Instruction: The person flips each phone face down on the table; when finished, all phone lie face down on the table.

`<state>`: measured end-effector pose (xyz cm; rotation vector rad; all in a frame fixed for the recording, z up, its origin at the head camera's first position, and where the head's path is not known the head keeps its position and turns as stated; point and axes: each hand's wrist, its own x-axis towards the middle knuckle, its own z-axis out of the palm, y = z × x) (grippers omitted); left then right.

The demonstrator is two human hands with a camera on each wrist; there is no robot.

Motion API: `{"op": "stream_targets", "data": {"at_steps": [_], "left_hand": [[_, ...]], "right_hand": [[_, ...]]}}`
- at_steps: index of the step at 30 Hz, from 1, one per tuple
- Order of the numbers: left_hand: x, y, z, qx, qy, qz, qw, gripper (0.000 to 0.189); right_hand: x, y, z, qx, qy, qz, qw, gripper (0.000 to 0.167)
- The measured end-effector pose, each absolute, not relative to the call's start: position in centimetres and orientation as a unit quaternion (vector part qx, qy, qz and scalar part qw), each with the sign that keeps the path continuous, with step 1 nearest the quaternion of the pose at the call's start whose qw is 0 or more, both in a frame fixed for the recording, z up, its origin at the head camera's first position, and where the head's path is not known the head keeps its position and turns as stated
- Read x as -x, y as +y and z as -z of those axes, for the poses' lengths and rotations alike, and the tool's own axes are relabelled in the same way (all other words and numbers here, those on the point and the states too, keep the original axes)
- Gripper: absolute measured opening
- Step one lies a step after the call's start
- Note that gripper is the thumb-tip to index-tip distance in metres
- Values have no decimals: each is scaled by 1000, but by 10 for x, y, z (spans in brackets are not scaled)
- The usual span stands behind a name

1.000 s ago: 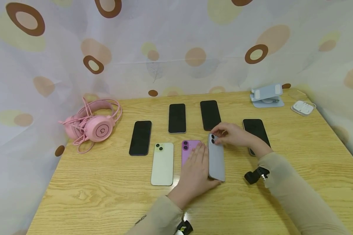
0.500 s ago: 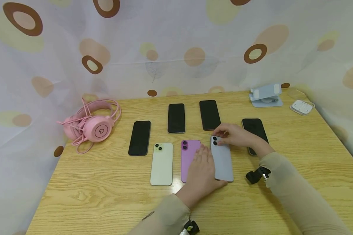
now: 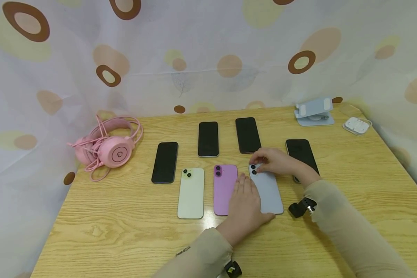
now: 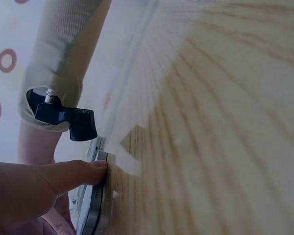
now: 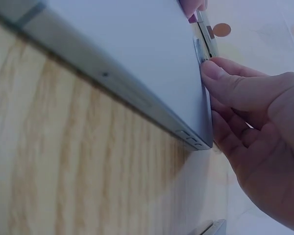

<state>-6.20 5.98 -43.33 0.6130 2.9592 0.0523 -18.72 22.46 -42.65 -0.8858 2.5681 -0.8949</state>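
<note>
A pale blue smartphone [image 3: 270, 195], camera side up, lies tilted with its lower end swung to the right. My right hand [image 3: 275, 160] pinches its top end, the thumb beside the camera lenses and fingers at the top edge. Along its left side rest the straight fingers of my left hand [image 3: 244, 204]; the left thumb [image 4: 83, 174] presses the bottom edge in the left wrist view. A purple smartphone [image 3: 224, 189] lies back up just left, its lower right corner hidden by that hand. Further left is a pale green smartphone [image 3: 190, 197], also back up.
Behind lie several dark-screened phones: one at left [image 3: 165, 162], two at the back [image 3: 208, 139] and one partly under my right forearm [image 3: 301, 154]. Pink headphones [image 3: 114, 148] sit at the left; a light blue folding stand [image 3: 314, 112] and white earphones [image 3: 356, 126] at the back right.
The pale blue phone's lower end has swung right, away from the purple phone. My left hand has moved right along with it, uncovering more of the purple phone. The right hand keeps its pinch.
</note>
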Motion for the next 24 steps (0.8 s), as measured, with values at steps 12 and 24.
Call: {"op": "stream_targets", "data": {"at_steps": [12,24], "left_hand": [[68,43,422,-230,970,-61,55,92],[79,-16,395,-242,944,-216,-60,55]], "right_hand": [[183,219,424,324,895,284,114,28],[182,183,397,356,884,274,128,24]]}}
